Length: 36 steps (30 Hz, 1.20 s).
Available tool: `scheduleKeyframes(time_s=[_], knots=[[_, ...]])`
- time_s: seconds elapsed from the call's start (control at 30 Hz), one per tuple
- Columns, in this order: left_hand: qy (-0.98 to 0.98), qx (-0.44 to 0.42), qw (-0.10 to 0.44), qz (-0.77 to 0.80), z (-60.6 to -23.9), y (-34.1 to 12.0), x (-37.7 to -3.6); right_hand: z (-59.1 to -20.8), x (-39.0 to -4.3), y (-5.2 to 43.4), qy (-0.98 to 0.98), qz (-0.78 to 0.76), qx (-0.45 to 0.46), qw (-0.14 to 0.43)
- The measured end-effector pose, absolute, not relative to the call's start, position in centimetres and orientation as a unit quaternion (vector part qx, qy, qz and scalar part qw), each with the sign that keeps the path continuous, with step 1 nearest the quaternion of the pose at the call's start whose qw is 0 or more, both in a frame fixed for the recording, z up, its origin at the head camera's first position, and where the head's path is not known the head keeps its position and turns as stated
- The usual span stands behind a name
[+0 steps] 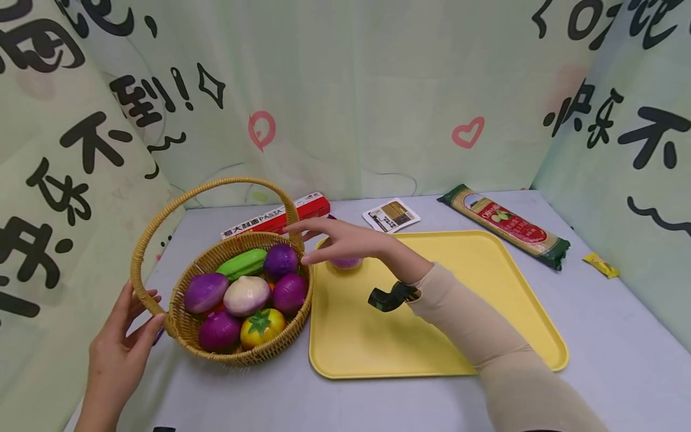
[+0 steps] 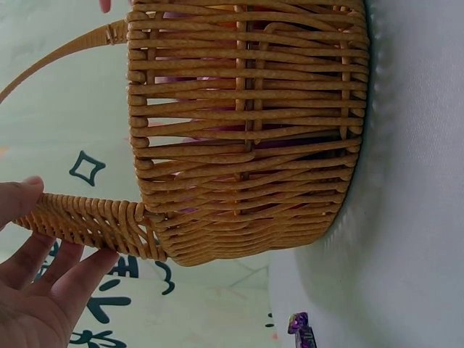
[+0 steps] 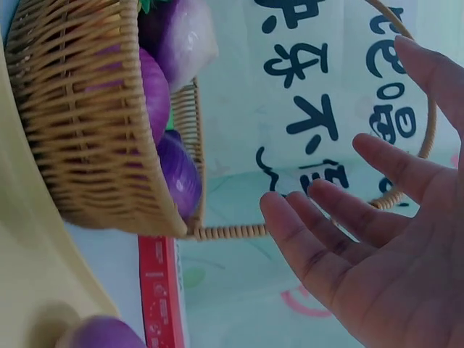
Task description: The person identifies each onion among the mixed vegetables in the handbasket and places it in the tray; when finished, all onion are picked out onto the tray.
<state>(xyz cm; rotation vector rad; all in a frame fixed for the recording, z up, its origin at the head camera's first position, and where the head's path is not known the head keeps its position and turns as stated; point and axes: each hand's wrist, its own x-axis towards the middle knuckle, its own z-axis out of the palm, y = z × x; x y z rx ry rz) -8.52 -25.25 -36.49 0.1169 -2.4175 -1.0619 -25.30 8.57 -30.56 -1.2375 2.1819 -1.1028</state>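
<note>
A wicker basket (image 1: 245, 358) with an arched handle stands at the left, touching or close to the tray's left edge. My left hand (image 1: 120, 351) holds the lower left end of its handle between thumb and fingers, as the left wrist view (image 2: 54, 275) also shows. Beside the handle's right side, my right hand (image 1: 351, 240) hovers with fingers spread and nothing in them. Inside the basket lie purple onions (image 1: 220, 331), a green ridged vegetable (image 1: 241, 264), a white-and-purple turnip-like vegetable (image 1: 246, 296) and a yellow tomato (image 1: 263, 328). Red and orange pieces beneath are mostly hidden.
A yellow tray (image 1: 432, 324) fills the middle; a purple round vegetable (image 3: 105, 335) sits at its far left corner. Behind lie a red pasta box (image 1: 313, 207) and a white packet (image 1: 391, 215). A green-and-red pasta bag (image 1: 507, 225) and small yellow wrapper (image 1: 601, 265) lie right.
</note>
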Motion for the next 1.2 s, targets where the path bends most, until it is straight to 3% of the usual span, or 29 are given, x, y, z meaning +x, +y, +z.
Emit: scheduleKeyframes(time_s=[0.23, 0.73, 1.2], knots=[[-0.883, 0.039, 0.254, -0.393, -36.5, -25.2, -8.4, -30.9, -25.1, 6.3, 0.786, -0.376, -0.449, 0.197], [-0.877, 0.018, 0.263, -0.401, -36.6, -25.4, -8.6, -32.9, -24.9, 2.6, 0.779, -0.384, -0.422, 0.261], [-0.875, 0.017, 0.265, -0.404, -36.8, -25.6, -8.6, -34.0, -25.4, 0.5, 0.786, -0.367, -0.428, 0.254]])
